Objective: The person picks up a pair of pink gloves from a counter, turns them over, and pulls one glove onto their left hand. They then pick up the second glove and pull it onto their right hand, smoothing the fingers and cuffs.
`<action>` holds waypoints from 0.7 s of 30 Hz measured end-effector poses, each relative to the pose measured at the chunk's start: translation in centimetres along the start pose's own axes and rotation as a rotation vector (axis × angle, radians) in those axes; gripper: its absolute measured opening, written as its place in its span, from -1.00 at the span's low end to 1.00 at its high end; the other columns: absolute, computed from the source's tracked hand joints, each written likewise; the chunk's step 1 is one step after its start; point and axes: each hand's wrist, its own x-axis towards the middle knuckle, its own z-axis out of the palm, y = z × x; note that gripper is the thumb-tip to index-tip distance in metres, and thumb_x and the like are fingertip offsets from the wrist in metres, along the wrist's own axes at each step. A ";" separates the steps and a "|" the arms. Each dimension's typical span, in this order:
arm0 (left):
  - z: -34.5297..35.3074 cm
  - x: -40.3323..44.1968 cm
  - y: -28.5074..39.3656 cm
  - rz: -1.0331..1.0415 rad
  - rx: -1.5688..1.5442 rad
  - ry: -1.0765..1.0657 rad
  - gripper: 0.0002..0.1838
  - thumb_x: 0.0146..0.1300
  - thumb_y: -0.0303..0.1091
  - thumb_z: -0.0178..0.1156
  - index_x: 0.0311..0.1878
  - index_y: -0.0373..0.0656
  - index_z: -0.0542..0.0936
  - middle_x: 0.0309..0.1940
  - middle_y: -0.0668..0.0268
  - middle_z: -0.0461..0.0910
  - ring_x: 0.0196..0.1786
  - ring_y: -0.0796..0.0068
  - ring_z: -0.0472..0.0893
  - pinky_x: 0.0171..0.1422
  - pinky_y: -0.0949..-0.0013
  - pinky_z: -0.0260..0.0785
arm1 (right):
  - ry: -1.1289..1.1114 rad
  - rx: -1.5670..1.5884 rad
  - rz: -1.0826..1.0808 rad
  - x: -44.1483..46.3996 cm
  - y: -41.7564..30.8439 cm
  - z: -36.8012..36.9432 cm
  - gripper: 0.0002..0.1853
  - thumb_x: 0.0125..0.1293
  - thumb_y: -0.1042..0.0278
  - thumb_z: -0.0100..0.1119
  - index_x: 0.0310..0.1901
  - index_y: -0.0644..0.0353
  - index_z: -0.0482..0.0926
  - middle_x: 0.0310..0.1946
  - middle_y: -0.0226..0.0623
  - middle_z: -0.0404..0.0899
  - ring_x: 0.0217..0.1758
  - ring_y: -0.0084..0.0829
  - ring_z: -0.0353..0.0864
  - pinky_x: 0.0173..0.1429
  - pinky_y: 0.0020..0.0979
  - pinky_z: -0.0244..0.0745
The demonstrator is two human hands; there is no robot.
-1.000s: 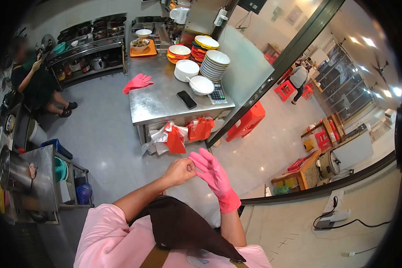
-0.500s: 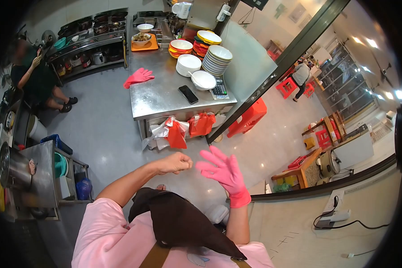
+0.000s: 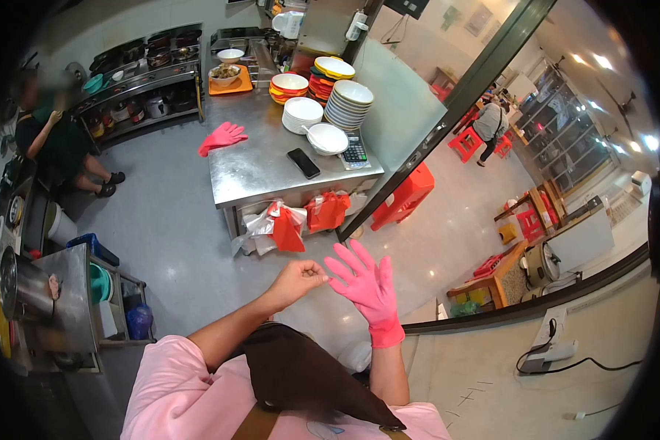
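A pink rubber glove (image 3: 374, 297) covers my right hand (image 3: 367, 290), which is raised with its fingers spread and holds nothing. Bare and to its left, my left hand (image 3: 295, 284) has thumb and forefinger pinched together at the tip of the glove's lowest finger. A second pink glove (image 3: 222, 138) lies flat on the left edge of the steel table (image 3: 242, 176), away from both hands. Near the table's front lies a black phone (image 3: 303, 163), beside a white bowl (image 3: 328, 138) and a calculator (image 3: 354, 150).
Stacked plates (image 3: 302, 114) and bowls (image 3: 348, 103) stand on the table. Red bags (image 3: 328, 210) hang below its front edge. A person (image 3: 51, 139) is at the left by the stoves. Another person (image 3: 490, 123) bends near red stools (image 3: 465, 144). A steel cart (image 3: 70, 293) stands at left.
My left hand, closed and apart from the glove half a second ago, has moved right to the glove's fingertip. The gloved right hand has shifted slightly left and stays spread.
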 end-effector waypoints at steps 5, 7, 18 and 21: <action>0.0 0.2 0.0 0.023 0.032 -0.010 -0.82 0.38 -0.30 0.41 -0.15 -0.22 0.69 -0.42 0.53 0.58 -0.38 0.77 0.45 -0.29 0.50 0.31 | -0.008 -0.030 0.003 -0.1 0.2 0.3 -0.16 0.62 -0.32 -0.18 0.68 0.09 -0.02 0.69 0.01 -0.01 0.67 0.14 0.15 0.55 0.07 0.37; -0.1 0.0 -0.1 0.021 0.059 0.003 -0.82 0.35 -0.33 0.42 -0.15 -0.25 0.70 -0.37 0.49 0.64 -0.32 0.75 0.52 -0.21 0.49 0.41 | -0.016 -0.011 0.003 0.0 0.2 0.4 -0.18 0.64 -0.30 -0.20 0.68 0.08 -0.02 0.69 0.01 -0.01 0.67 0.13 0.16 0.56 0.05 0.36; 0.2 -0.1 1.2 -0.043 0.075 -0.002 -0.87 0.31 -0.42 0.45 -0.18 -0.29 0.75 -0.44 0.53 0.59 -0.40 0.76 0.45 -0.29 0.54 0.32 | -0.052 -0.041 -0.013 -0.5 -0.3 1.0 -0.22 0.68 -0.26 -0.29 0.69 0.08 -0.05 0.69 -0.06 0.01 0.70 -0.04 0.12 0.57 -0.08 0.34; 0.2 -0.2 1.5 -0.087 0.085 -0.009 -0.86 0.31 -0.42 0.45 -0.17 -0.30 0.76 -0.45 0.52 0.62 -0.40 0.76 0.48 -0.29 0.55 0.33 | -0.057 -0.033 -0.009 -0.6 -0.1 1.0 -0.23 0.68 -0.24 -0.31 0.69 0.09 -0.06 0.69 -0.06 0.01 0.70 -0.04 0.12 0.57 -0.10 0.35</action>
